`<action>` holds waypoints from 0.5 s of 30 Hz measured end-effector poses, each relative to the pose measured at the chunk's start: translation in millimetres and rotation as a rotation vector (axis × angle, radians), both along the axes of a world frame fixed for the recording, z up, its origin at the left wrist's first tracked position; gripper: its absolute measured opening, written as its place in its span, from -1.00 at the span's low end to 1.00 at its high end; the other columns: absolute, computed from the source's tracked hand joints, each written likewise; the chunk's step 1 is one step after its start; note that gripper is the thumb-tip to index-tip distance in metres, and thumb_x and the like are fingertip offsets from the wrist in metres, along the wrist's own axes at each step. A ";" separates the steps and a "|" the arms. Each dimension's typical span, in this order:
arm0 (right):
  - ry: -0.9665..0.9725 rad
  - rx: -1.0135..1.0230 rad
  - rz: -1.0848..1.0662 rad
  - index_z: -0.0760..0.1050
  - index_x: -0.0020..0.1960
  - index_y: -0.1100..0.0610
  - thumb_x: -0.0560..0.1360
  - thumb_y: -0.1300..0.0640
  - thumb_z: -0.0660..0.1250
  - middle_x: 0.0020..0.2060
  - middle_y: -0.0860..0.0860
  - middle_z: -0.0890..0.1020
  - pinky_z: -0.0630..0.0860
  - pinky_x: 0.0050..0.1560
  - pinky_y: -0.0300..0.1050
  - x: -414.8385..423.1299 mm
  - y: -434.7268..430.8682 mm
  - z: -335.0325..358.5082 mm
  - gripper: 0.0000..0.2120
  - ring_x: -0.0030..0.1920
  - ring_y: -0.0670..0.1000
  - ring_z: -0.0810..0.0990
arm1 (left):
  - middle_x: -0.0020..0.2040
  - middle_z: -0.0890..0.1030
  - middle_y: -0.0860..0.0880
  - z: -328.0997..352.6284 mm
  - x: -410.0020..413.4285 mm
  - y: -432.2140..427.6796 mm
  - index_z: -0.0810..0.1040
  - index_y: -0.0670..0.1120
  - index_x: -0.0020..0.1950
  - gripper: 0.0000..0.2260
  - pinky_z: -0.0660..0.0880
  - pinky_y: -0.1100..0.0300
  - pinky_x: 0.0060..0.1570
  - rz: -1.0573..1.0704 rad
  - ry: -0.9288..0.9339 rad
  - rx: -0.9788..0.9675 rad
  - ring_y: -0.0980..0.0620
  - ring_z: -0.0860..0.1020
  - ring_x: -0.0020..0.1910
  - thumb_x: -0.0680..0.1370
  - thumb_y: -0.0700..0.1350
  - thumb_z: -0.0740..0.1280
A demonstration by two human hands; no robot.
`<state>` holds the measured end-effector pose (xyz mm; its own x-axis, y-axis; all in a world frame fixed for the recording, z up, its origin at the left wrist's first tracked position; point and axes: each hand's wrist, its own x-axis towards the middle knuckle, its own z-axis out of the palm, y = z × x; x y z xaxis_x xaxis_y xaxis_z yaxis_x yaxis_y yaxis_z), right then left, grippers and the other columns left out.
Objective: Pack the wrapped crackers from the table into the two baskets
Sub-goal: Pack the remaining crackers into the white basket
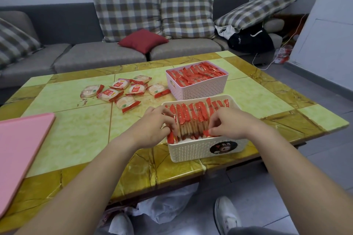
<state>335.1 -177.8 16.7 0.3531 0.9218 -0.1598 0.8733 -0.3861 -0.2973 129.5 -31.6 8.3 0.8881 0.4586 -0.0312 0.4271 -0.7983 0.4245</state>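
Note:
A cream basket stands at the table's near edge, holding a row of wrapped crackers set on edge, red ends up. My left hand reaches in at the basket's left end, fingers curled on the packets there. My right hand reaches in at the right, fingertips pinching a packet at the near side. Behind it a pink basket is filled with red-wrapped crackers. Several loose wrapped crackers lie flat on the table to the left of the pink basket.
A pink flat board lies on the table's left edge. The green and yellow table has a grey sofa with cushions behind it. White shoes and a plastic bag sit on the floor under the near edge.

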 end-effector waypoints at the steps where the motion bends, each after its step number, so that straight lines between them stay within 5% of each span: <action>1: -0.023 0.023 -0.015 0.65 -0.23 -0.07 0.50 0.00 0.42 -0.19 -0.19 0.67 0.62 0.02 0.05 0.9 -0.1 2.3 -0.86 -0.09 -0.09 0.61 | 0.28 0.37 0.15 -0.4 -0.5 0.6 0.57 0.28 -0.21 -0.64 0.22 0.15 0.30 0.000 0.000 -0.004 0.03 0.23 0.34 0.62 -0.16 0.27; 4: 0.034 0.176 -0.062 0.59 -0.26 -0.04 0.52 0.11 0.42 -0.26 -0.15 0.64 0.58 -0.14 -0.06 4.4 -2.9 10.4 -0.82 -0.18 -0.06 0.61 | 0.32 0.39 0.14 -0.7 -1.4 0.5 0.56 0.30 -0.22 -0.62 0.20 0.17 0.29 0.002 -0.005 -0.014 0.03 0.23 0.36 0.62 -0.16 0.27; 8: 0.386 0.474 -0.242 0.55 -0.16 0.14 0.60 0.18 0.35 -0.41 -0.04 0.58 0.49 -0.34 -0.11 10.7 -7.2 18.6 -0.84 -0.43 -0.02 0.54 | 0.33 0.40 0.13 -2.2 -2.0 2.0 0.58 0.29 -0.19 -0.65 0.20 0.18 0.28 -0.003 -0.013 -0.011 0.03 0.24 0.37 0.63 -0.15 0.27; 12: 0.613 0.625 -0.309 0.52 -0.13 0.19 0.64 0.18 0.32 -0.31 0.11 0.58 0.56 -0.38 -0.06 6.3 -6.4 22.9 -0.83 -0.38 0.05 0.56 | 0.36 0.41 0.11 -4.0 -2.4 3.9 0.61 0.28 -0.13 -0.67 0.24 0.14 0.32 -0.012 -0.022 -0.003 0.00 0.27 0.38 0.63 -0.15 0.27; 15: 0.570 0.583 -0.209 0.57 -0.09 0.16 0.61 0.17 0.36 -0.24 0.04 0.67 0.54 -0.27 -0.07 -10.8 1.8 16.9 -0.88 -0.28 0.04 0.61 | 0.34 0.45 0.11 -3.6 -2.7 5.7 0.62 0.30 -0.15 -0.67 0.26 0.14 0.32 -0.025 -0.042 0.002 0.00 0.31 0.36 0.61 -0.15 0.30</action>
<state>324.3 -176.0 33.6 0.5355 0.8365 0.1162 0.4565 -0.1709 -0.8731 126.8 -25.9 4.7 0.8997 0.4364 0.0070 0.3891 -0.8093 0.4400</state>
